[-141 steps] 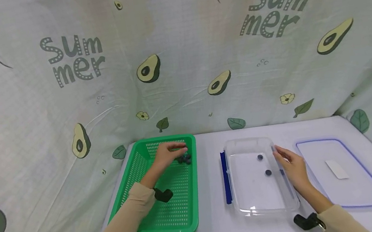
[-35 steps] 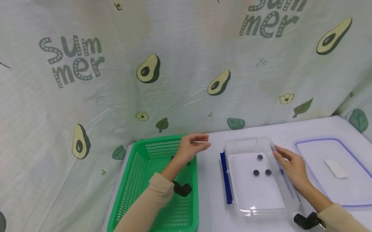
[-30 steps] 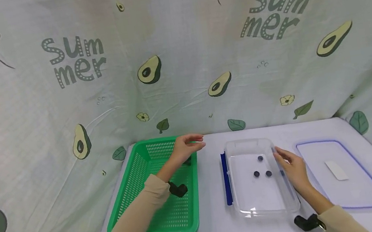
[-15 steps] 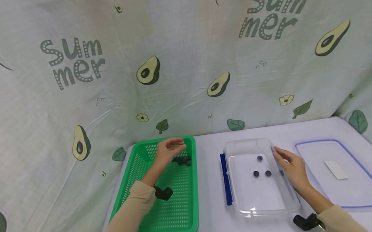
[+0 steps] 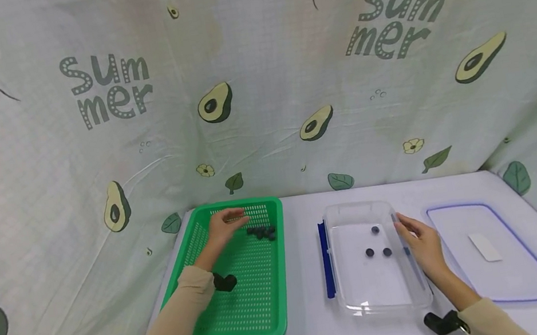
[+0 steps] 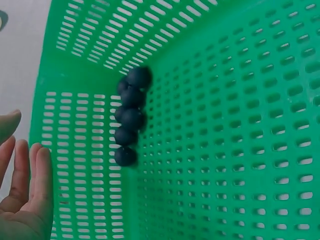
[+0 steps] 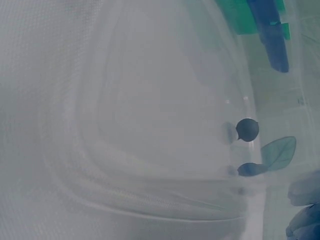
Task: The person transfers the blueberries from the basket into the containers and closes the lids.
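Note:
My left hand [image 5: 224,227] hovers over the far part of a green perforated basket [image 5: 285,269]. In the left wrist view its thumb and fingers are apart, with nothing between them. Several dark blueberries [image 6: 131,120] lie bunched along the basket's side wall, to the right of that hand in the head view. My right hand [image 5: 424,242] grips the right rim of a clear plastic container [image 5: 370,288]. Three loose blueberries [image 5: 370,252] sit on the container's floor; two of them show in the right wrist view, where a blueberry [image 7: 247,130] stands out against the clear wall.
A blue clip flap [image 5: 326,260] hangs along the container's left side. To the right lies a clear lid [image 5: 519,275] with a blue seal and a white label [image 5: 485,247]. A printed curtain [image 5: 255,77] rises behind the white table [image 5: 308,277].
My left hand has gone from the gap beside the container back leftward over the basket, uncovering the berries there. The container has gained a third blueberry since the earliest frame. My right hand stays put.

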`<state>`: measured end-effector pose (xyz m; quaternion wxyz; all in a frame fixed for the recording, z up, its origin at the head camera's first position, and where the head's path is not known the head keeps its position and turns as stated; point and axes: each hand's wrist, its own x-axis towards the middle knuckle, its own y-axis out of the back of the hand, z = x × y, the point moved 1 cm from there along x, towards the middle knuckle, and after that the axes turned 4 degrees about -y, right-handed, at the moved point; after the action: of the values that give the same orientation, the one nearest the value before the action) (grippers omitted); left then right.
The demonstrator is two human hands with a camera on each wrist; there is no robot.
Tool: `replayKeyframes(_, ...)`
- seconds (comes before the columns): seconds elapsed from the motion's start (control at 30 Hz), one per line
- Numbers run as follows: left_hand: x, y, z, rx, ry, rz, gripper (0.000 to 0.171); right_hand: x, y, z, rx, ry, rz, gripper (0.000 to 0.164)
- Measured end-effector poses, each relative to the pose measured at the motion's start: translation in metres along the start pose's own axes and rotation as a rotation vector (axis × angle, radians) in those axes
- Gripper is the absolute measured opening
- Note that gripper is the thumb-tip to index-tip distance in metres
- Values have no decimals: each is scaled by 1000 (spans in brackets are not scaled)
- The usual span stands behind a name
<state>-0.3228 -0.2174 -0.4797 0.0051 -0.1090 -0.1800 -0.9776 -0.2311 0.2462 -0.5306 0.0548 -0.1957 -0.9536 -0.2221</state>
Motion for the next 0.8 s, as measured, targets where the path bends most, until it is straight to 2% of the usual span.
replayKeyframes(0.23,3,2,-15,85,50,13,32,0,0,1,-2,-2,2,40)
replayKeyframes(0.8,9,-4,-47,155,33,0,26,1,-2,-2,10,-8,5,40)
